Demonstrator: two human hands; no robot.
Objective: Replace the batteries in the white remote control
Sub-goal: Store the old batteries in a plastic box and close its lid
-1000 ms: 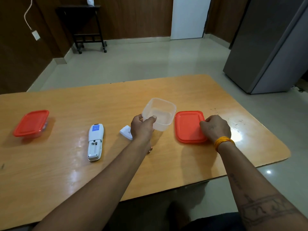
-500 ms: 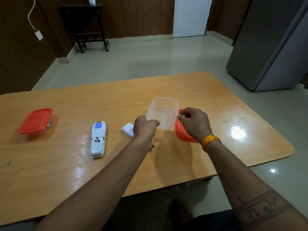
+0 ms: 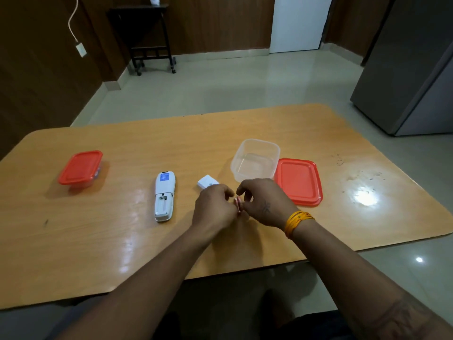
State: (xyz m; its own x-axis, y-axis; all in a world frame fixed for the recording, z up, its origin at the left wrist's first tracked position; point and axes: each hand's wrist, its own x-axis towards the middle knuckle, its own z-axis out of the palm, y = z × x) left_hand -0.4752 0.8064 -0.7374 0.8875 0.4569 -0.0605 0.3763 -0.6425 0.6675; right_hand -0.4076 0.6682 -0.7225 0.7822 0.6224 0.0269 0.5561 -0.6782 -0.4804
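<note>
The worktop point(image 3: 245, 123) is a glossy light-wood laminate with rounded corners; ceiling light glares off it toward the right edge, beside a scatter of dark specks point(image 3: 355, 173). The white remote control point(image 3: 164, 196) lies face down left of centre, its battery bay uncovered. The small white cover point(image 3: 206, 182) lies just beside it to the right. My left hand point(image 3: 213, 207) and right hand point(image 3: 264, 204) meet near the front edge, fingers curled, both pinching small batteries point(image 3: 238, 204); how many, I cannot tell. Behind my hands stands a clear open container point(image 3: 256, 159), its red lid point(image 3: 298, 181) flat alongside it to the right. A second container with a red lid point(image 3: 80, 168) sits shut toward the left edge. Beyond: pale tiled floor point(image 3: 232, 82), dark wood-panelled walls, a black side table point(image 3: 149, 38), a white door point(image 3: 297, 23), a grey refrigerator point(image 3: 411, 69).
</note>
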